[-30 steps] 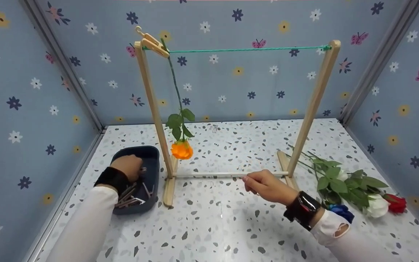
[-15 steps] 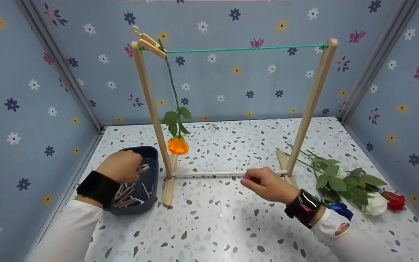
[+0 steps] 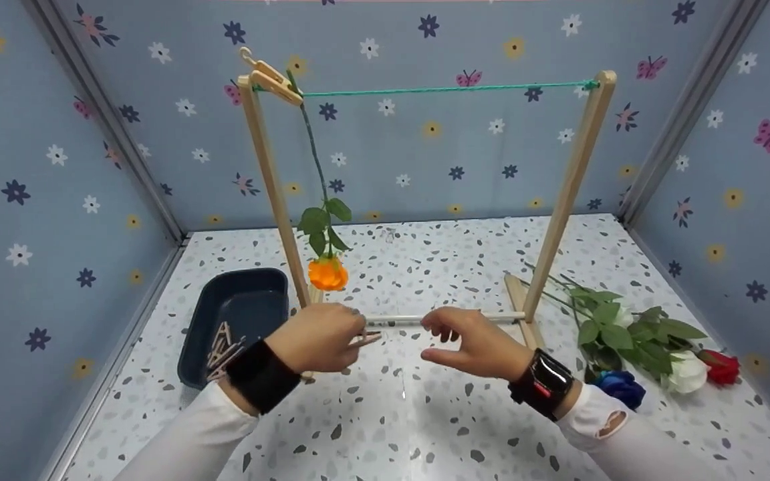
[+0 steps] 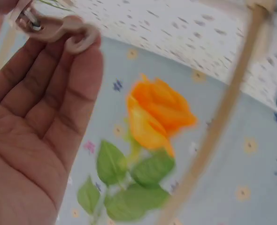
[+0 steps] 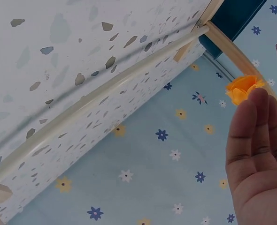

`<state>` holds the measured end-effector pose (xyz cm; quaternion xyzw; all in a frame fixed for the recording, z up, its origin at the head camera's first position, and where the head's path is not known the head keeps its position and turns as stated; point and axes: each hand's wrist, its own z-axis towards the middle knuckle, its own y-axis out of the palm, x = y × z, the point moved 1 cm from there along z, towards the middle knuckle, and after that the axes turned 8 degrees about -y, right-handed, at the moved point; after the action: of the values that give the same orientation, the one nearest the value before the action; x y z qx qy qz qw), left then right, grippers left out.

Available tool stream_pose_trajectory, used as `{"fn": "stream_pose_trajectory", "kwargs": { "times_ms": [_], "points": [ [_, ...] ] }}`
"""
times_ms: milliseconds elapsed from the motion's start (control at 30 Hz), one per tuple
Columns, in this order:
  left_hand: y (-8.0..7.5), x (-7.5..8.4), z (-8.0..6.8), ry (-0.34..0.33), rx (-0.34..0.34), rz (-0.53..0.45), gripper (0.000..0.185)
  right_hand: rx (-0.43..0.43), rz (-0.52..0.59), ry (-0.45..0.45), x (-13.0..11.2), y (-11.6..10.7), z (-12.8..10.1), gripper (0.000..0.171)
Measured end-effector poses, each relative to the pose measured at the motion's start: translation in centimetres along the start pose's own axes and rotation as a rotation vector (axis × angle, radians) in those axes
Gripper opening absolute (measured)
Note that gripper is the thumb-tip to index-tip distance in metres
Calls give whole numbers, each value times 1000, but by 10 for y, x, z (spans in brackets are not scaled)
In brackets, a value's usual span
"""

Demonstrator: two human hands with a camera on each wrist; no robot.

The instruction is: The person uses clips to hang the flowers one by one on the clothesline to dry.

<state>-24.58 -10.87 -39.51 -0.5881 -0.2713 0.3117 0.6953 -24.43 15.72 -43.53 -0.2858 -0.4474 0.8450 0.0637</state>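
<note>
The left hand (image 3: 318, 337) pinched one wooden clothespin (image 3: 366, 339); the right hand (image 3: 472, 344) held nothing, fingers loosely apart. One orange rose (image 3: 327, 273) hung from the wooden rack (image 3: 569, 187); more pegs lay in one dark tray (image 3: 241, 304).

Head view high above both hands, facing forward-down; wrist views close behind each palm, sharing the orange rose (image 3: 327, 273) beyond the fingers.

Both hands hover low in front of the wooden rack (image 3: 271, 180). The left hand (image 3: 318, 337), pinching a clothespin (image 3: 366, 339), sits just beside the right hand (image 3: 475, 347), with a narrow gap between them. Right behind the fingers lies the white bottom rod (image 3: 452, 318), barring the way at floor level. Above it the frame stands wide open up to the green string (image 3: 445, 89), except at the left post, where the hanging orange rose (image 3: 328, 274) blocks the corner. The blue tray (image 3: 244, 307) crowds the left side, the flower bunch (image 3: 632, 341) the right.
</note>
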Motion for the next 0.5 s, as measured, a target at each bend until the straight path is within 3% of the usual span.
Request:
{"fn": "stream_pose_trajectory", "kwargs": {
  "times_ms": [167, 367, 500],
  "points": [
    [15, 25, 18, 80, 56, -28, 12, 19, -24, 4, 1, 2, 0, 39],
    [24, 42, 30, 147, 52, -82, 15, 53, -94, -53, 2, 4, -4, 17],
    [31, 48, 33, 171, 55, -90, 18, 48, -136, -62, 3, 6, -7, 16]
  ]
}}
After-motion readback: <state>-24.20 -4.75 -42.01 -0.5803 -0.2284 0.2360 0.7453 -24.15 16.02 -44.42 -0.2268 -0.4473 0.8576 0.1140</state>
